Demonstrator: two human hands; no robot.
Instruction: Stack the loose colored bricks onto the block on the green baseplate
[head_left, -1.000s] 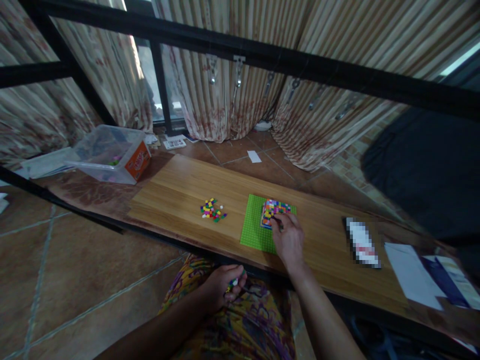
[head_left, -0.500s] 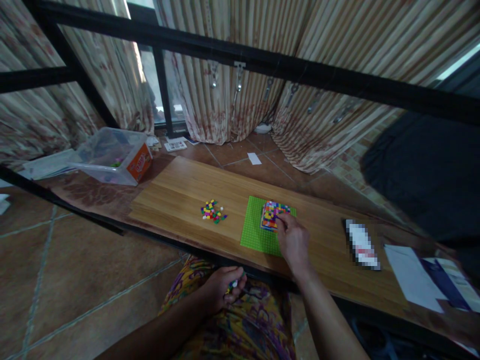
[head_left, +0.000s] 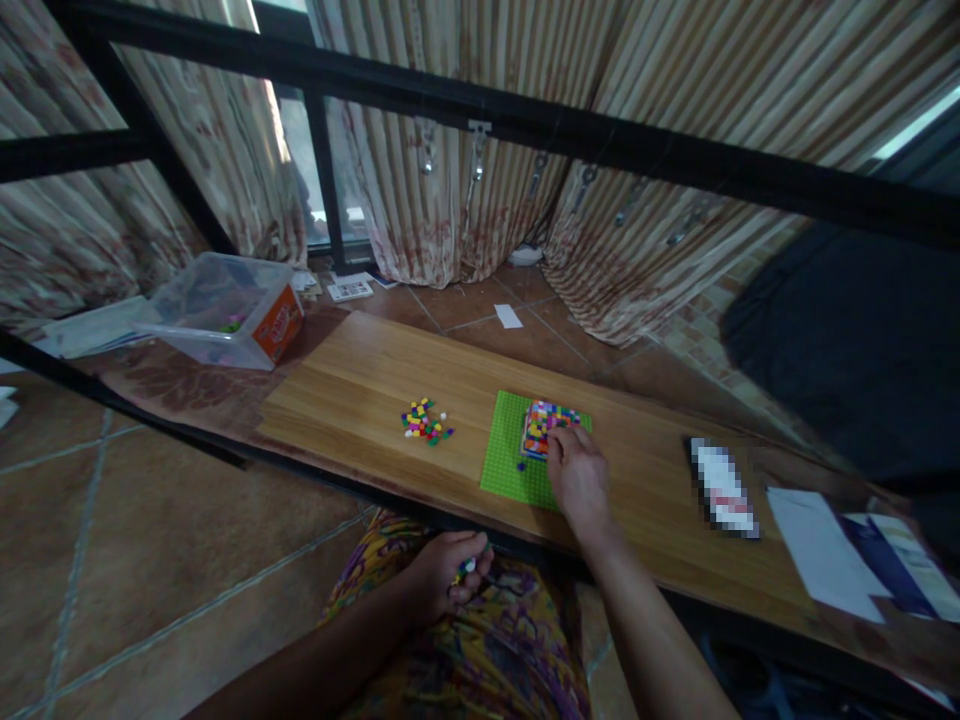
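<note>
My left hand (head_left: 450, 575) is closed in my lap around several small toy bricks (head_left: 466, 568), white, green and yellow among them. My right hand (head_left: 581, 480) reaches over the green baseplate (head_left: 499, 470), its fingers drawn together at the lower right edge of a multicoloured block of toy bricks (head_left: 541, 422). Whatever may be between those fingertips is hidden. A single dark blue brick (head_left: 521, 466) lies on the baseplate, just off the block's lower left corner. Left of the plate is a scattered pile of loose bricks (head_left: 426, 422).
The wooden board (head_left: 360, 370) rests on a low table. A clear plastic box (head_left: 202, 330) with an orange label stands at its left end. To the right lie a pixelated object (head_left: 724, 490) and white paper (head_left: 821, 550). A black metal bar (head_left: 525, 125) crosses ahead.
A dark brick that was at my right fingertips now lies on the baseplate, below and left. My right hand has shifted slightly left. My left hand stays in my lap.
</note>
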